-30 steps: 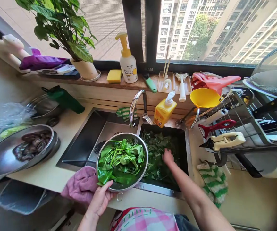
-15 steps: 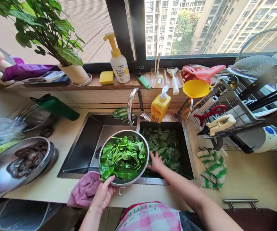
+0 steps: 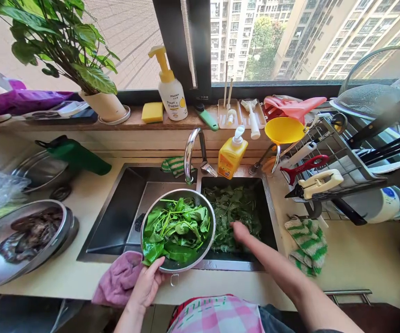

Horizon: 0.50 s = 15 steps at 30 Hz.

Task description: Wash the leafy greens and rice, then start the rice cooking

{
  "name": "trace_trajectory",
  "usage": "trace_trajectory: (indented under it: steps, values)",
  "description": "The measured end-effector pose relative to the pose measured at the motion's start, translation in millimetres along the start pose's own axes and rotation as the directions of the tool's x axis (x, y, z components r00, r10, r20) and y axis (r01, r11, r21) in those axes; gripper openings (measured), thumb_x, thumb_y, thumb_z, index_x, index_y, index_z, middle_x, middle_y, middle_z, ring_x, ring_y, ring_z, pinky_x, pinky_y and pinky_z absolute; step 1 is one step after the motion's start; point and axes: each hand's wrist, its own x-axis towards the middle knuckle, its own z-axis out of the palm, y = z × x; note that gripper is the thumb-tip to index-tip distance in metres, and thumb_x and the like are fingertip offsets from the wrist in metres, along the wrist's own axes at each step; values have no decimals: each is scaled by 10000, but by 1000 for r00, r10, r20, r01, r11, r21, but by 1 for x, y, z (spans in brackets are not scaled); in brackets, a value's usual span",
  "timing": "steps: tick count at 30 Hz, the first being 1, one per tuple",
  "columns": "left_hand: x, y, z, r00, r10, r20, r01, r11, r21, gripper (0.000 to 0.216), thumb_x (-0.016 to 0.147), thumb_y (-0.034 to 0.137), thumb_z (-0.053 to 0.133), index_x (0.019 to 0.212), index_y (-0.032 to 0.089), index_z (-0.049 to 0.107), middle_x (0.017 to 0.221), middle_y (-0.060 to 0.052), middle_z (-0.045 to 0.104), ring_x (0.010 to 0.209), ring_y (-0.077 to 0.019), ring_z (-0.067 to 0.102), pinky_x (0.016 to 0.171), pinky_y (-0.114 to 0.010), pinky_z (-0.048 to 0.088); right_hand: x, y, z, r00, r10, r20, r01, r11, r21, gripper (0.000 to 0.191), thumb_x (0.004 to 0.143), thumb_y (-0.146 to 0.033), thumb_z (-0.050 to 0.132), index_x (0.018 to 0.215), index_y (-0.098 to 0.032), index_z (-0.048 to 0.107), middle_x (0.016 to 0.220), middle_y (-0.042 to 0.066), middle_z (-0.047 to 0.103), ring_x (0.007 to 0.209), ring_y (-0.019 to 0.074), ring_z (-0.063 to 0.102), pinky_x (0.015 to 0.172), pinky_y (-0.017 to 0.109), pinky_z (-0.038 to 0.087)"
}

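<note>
My left hand (image 3: 149, 284) grips the near-left rim of a metal colander (image 3: 211, 245), thumb on top and fingers below. Wet leafy greens (image 3: 177, 226) with thin stems fill the colander, which sits over the divider and near edge of the double sink. My right hand (image 3: 240, 232) reaches into the right basin (image 3: 271, 217), among green leaves (image 3: 226, 208) floating in water. Its fingers dip down and are mostly hidden, so whether they grip leaves cannot be told.
Left of the sink stand a pink cloth (image 3: 120, 280) and a tilted metal bowl (image 3: 52, 243) with dark contents. The faucet (image 3: 188, 157) and a yellow soap bottle (image 3: 232, 155) rise behind. On the right are a striped cloth (image 3: 307, 245) and a loaded dish rack (image 3: 353, 152).
My right hand has moved right from beside the colander, its spread fingers now down in the water. My left hand still holds the colander, which has barely shifted.
</note>
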Motion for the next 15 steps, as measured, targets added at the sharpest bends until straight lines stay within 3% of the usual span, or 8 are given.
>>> trace_trajectory:
  steps: [5, 10, 13, 15]
  values:
    - [2, 0, -2, 1000, 15, 11, -16, 999, 38, 369, 736, 31, 599, 1091, 132, 609, 765, -45, 746, 663, -208, 713, 542, -280, 579, -3, 7, -6, 986, 139, -96, -135, 990, 49, 465, 813, -88, 439, 1258, -193, 523, 1240, 175, 532, 962, 233, 632, 742, 303, 468]
    - [2, -1, -4, 1000, 22, 23, -23, 999, 36, 385, 737, 34, 606, 1106, 145, 607, 792, -41, 748, 695, -201, 715, 574, -272, 580, -5, 6, -11, 996, 55, -71, -47, 993, 108, 369, 742, -121, 568, 1082, -255, 623, 1026, 55, 640, 924, 191, 634, 734, 240, 455]
    - [2, -2, -5, 999, 25, 39, -27, 999, 42, 371, 742, 39, 611, 1096, 149, 611, 813, -44, 750, 715, -206, 716, 581, -280, 583, 2, 6, -20, 979, 113, -168, -93, 988, 123, 406, 862, -261, 462, 1260, -192, 507, 1227, 147, 539, 1041, 241, 590, 833, 316, 449]
    - [1, -3, -4, 999, 26, 38, -28, 998, 47, 366, 740, 39, 613, 1091, 145, 610, 823, -50, 750, 722, -210, 716, 586, -289, 586, 4, -6, -15, 970, 115, -214, -87, 987, 133, 613, 848, -438, 498, 1385, -177, 356, 1397, 203, 364, 1169, 311, 505, 908, 398, 423]
